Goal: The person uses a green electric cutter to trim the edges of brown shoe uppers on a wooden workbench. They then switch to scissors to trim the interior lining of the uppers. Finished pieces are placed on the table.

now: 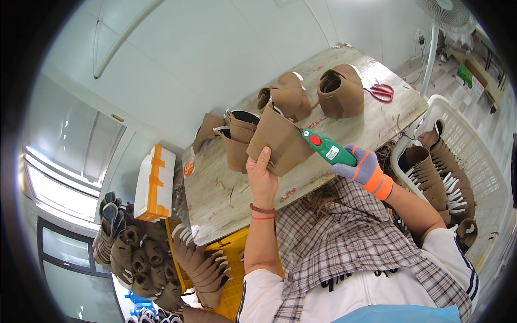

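My bare left hand (262, 180), with a red beaded bracelet at the wrist, pinches a brown shoe upper (280, 141) between thumb and fingers above the table. My right hand (367, 169), in a grey and orange glove, is wrapped round a green handheld power tool (329, 149) with a red button. The tool's thin tip is at the right edge of the held upper; whether it touches cannot be made out. Behind and left of it stand more brown uppers (237, 141), (288, 97) on the table. Another brown upper (340, 92) stands at the back right, beside red-handled scissors (381, 92).
The wooden table (215, 207) carries scraps. At right is a white basket (493, 177) with stacked uppers (449, 172). At left are a white and orange box (154, 183), piled uppers (141, 258) and a yellow crate (234, 293). A fan (447, 13) stands at the far right.
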